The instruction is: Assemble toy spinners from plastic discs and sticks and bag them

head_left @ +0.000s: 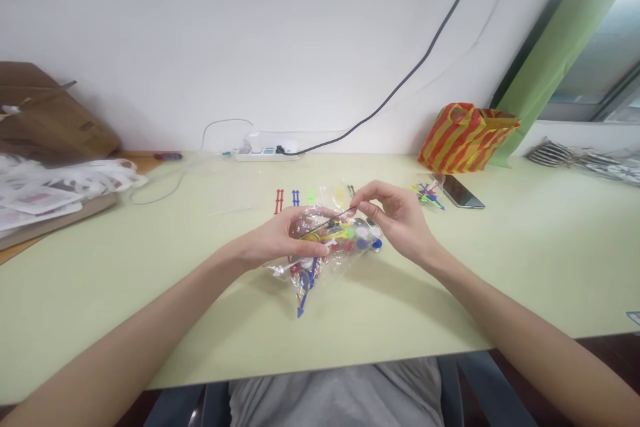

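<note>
Over the table, my left hand is closed on a clear plastic bag of small coloured plastic pieces, thumb in front and fingers behind. A blue piece with an arrow-shaped tip points down at the bag's lower end. Round white and blue pieces show at its right side. My right hand pinches the end of a thin dark strip, which slants down across the bag towards my left palm. Whether the strip is a loose piece or the bag's edge, I cannot tell.
Behind the bag lie red double-ended arrow pieces, blue ones and other colours in a row. To the right are another small bag of pieces, a phone and a striped bag. A power strip sits by the wall.
</note>
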The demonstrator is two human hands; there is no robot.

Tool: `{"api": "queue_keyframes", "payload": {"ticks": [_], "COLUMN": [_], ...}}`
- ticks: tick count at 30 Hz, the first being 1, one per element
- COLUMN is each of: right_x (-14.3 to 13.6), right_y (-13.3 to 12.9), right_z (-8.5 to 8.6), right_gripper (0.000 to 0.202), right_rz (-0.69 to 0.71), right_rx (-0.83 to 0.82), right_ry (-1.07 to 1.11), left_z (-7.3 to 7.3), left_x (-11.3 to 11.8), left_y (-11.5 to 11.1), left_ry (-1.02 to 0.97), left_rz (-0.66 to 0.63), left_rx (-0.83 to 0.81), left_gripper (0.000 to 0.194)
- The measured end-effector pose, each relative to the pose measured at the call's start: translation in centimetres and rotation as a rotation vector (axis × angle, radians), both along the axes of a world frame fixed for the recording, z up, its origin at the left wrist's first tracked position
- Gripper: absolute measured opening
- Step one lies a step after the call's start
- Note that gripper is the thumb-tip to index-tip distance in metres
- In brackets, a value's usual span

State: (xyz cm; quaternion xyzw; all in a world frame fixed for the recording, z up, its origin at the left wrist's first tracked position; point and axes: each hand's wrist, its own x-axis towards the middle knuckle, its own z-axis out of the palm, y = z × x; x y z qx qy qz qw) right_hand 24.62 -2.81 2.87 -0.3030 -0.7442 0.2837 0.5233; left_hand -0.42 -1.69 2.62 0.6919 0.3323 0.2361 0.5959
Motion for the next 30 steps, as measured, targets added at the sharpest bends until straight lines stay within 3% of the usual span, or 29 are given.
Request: {"api": "queue_keyframes", "payload": {"ticks": [8,15,20,23,27,30], "right_x": [-0.85,-0.21,-0.31,-0.38,-0.49,-0.45], "right_y": [-0.74,-0.80,-0.54,-0.46,-0.58,-0.50], "right_z": [-0.19,0.03,-0.06,-0.18,-0.20,-0.22], "right_gripper": [0.008,0.023,0.028,0.024,0.016,0.036], "right_rz": [-0.103,-0.215,-0.072,-0.021,-0.019,-0.061], "right_rx": [0.099,0.427,0.587,0.526,0.329,0.142], "right_ry": [0.021,-0.075,-0.199,-0.186,-0.105,-0.023], "left_z": [0.22,0.28,0.24,0.19,0.26,0.32], "left_x": [0.25,-0.18,-0.24,-0.14,0.14,0.25], "left_y": [-0.11,-0.19,-0.11,-0.02,-0.04,0.03], "left_ry": [-0.005,-0.081,-0.099,-0.082,-0.035,-0.096], "left_rz": [-0.032,-0.073,-0.140,-0.138,-0.039,0.074], "left_rx": [0.009,-0.044,-0.006,0.012,0.092,0.125], "left_gripper": [0.067,0.072,0.063,0.062,0.057,0.052]}}
